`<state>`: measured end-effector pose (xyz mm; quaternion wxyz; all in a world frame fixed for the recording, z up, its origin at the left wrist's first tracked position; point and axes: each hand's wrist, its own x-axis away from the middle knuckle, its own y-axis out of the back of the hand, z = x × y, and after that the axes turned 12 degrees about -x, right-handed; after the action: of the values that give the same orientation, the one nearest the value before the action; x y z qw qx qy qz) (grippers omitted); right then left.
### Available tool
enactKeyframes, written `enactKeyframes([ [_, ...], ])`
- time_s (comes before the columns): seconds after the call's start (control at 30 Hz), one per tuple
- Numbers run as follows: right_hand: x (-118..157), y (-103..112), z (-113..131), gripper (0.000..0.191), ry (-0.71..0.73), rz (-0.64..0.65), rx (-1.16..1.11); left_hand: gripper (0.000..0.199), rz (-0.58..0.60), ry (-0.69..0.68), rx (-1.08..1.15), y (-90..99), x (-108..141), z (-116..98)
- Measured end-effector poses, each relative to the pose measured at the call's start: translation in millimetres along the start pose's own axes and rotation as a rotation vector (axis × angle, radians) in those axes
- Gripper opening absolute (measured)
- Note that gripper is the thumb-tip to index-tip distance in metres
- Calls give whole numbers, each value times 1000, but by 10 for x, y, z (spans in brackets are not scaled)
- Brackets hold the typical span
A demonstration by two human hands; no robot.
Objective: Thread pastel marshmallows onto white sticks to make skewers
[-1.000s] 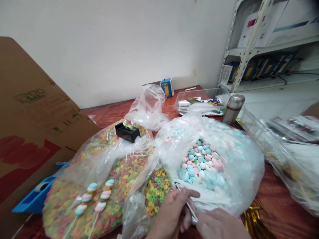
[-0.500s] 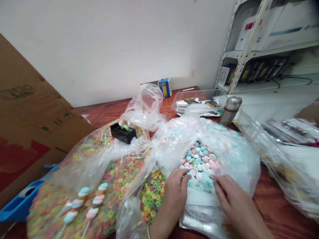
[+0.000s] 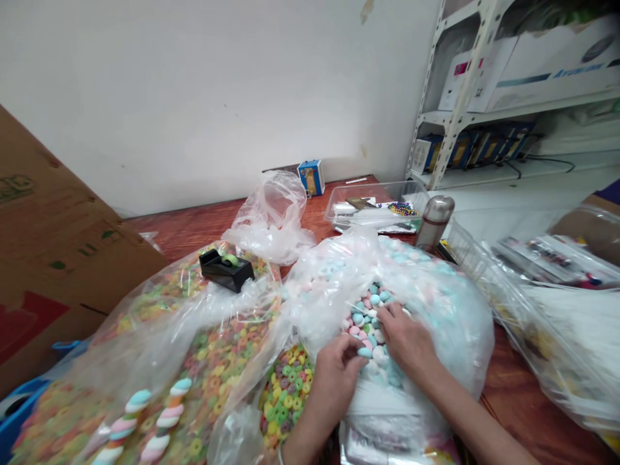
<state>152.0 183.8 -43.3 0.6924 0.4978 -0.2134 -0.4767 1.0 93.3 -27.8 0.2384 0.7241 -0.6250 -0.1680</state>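
Observation:
My left hand (image 3: 336, 374) is closed in a pinch, with a light-blue candy (image 3: 364, 352) at its fingertips. Just above and to the right, my right hand (image 3: 405, 336) reaches over an open plastic bag (image 3: 440, 297) full of pink, white and blue candies (image 3: 357, 319). Its fingers are bent together among them; a thin pale line, perhaps a stick, runs to their tips, and what they grip is hidden. Left of my left wrist, colourful ring-shaped pieces (image 3: 290, 384) show through a bag opening. Two striped candy skewers (image 3: 169, 413) lie on the large bag of rings (image 3: 213, 361).
A black tape dispenser (image 3: 227, 270) sits on the ring bag. Behind are a clear tray (image 3: 375, 194), a metal flask (image 3: 434, 219) and a small blue box (image 3: 310, 177). A cardboard box (image 3: 58, 258) stands left; a clear bin (image 3: 523, 323) and shelving (image 3: 455, 116) are right.
My right hand has moved up and left, from the bag's near edge into the candies. The left hand stays close by, now with a blue candy visible at its fingertips. The view has shifted slightly.

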Motion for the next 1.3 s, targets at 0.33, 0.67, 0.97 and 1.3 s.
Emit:
enactKeyframes([
  [0.33,197,175,147,7,-44,-3,-550,11,25,108,456,-27,-36,-153],
  [0.67,350,282,244,13,-85,58,-985,37,-25,167,436,-62,-13,-99],
  [0.97,689,243,204,35,-24,-45,-581,42,-44,346,709,-66,1,-180],
  [1.3,1094,90,242,43,-10,87,-35,34,-165,310,591,-46,-25,-224],
])
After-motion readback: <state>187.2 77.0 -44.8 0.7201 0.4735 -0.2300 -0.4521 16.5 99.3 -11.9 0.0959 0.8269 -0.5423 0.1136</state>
